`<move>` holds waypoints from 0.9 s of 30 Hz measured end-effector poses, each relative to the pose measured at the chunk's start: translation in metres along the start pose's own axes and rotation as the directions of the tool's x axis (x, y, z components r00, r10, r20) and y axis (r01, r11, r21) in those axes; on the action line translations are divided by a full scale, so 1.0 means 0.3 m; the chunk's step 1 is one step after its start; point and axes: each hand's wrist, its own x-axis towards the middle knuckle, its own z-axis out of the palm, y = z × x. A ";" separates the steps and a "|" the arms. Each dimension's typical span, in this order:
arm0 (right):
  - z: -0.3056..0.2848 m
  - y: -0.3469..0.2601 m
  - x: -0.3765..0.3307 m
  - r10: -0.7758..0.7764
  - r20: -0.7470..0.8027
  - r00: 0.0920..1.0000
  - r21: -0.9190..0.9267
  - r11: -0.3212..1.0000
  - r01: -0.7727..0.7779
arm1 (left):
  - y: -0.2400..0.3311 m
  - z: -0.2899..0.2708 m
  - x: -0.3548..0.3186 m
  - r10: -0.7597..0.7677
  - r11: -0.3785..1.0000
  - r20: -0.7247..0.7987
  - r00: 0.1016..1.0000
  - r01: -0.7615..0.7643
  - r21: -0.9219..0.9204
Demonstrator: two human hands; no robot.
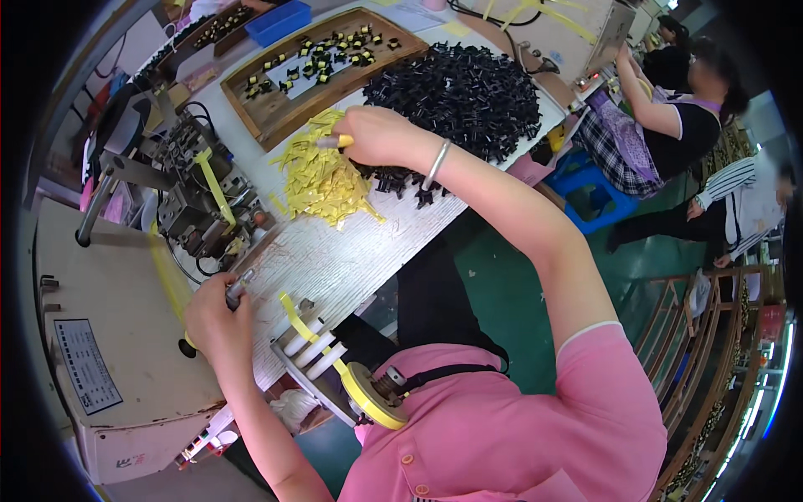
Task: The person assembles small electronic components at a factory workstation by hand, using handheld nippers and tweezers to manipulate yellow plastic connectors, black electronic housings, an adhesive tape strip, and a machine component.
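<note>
Head view: your right hand [376, 136] pinches a small yellow-taped part over the heap of yellow tape scraps [322, 178]; left hand [219, 322] grips the machine's metal lever [237, 290]. The big pile of black plastic bobbins [460, 92] remains; few sit finished in the wooden tray [268, 117].

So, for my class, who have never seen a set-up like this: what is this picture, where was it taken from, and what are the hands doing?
The picture comes from a camera on the worker's head, looking down, so straight edges bend. On the white worktable lie a heap of small black parts, a pile of yellow tape scraps and a wooden tray of finished pieces. The right hand holds a small yellow-wrapped piece above the scraps. The left hand grips a metal handle on the grey machine. A yellow tape roll sits nearby.
</note>
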 end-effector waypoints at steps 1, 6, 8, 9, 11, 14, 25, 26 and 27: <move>-0.002 0.015 0.011 0.029 -0.026 0.999 0.096 0.995 -0.026 | 0.005 -0.001 0.003 0.002 1.000 0.001 1.000 -0.002 -0.002; 0.013 -0.020 -0.001 0.002 -0.312 0.950 0.113 0.993 0.035 | 0.003 -0.009 0.004 0.026 1.000 -0.015 1.000 -0.026 0.003; -0.019 -0.073 -0.040 -0.165 -0.462 0.871 0.209 0.935 0.288 | 0.055 -0.024 0.013 0.141 0.962 -0.213 0.967 -0.185 -0.202; -0.036 -0.132 -0.069 -0.211 -0.443 0.871 0.300 0.881 0.366 | 0.072 -0.040 0.005 0.106 0.945 -0.180 0.978 -0.156 -0.289; -0.061 -0.245 -0.145 -0.287 -0.317 0.904 0.412 0.817 0.404 | 0.111 -0.058 -0.007 -0.062 0.825 -0.019 0.998 0.041 -0.564; -0.014 -0.321 -0.221 -0.474 -0.356 0.806 0.472 0.653 0.593 | 0.162 -0.057 0.002 -0.158 0.287 0.305 0.939 0.340 -0.896; 0.082 -0.376 -0.221 -0.136 0.249 0.959 0.966 0.106 -0.236 | 0.119 -0.032 -0.016 0.036 0.813 -0.071 0.997 -0.071 -0.578; 0.090 -0.378 -0.216 -0.137 0.249 0.959 0.966 0.106 -0.236 | 0.121 -0.042 -0.008 0.082 0.899 -0.155 0.984 -0.140 -0.415; 0.098 -0.372 -0.200 -0.074 0.206 0.976 0.968 0.159 -0.192 | 0.123 -0.045 0.001 0.143 0.952 -0.225 0.964 -0.196 -0.234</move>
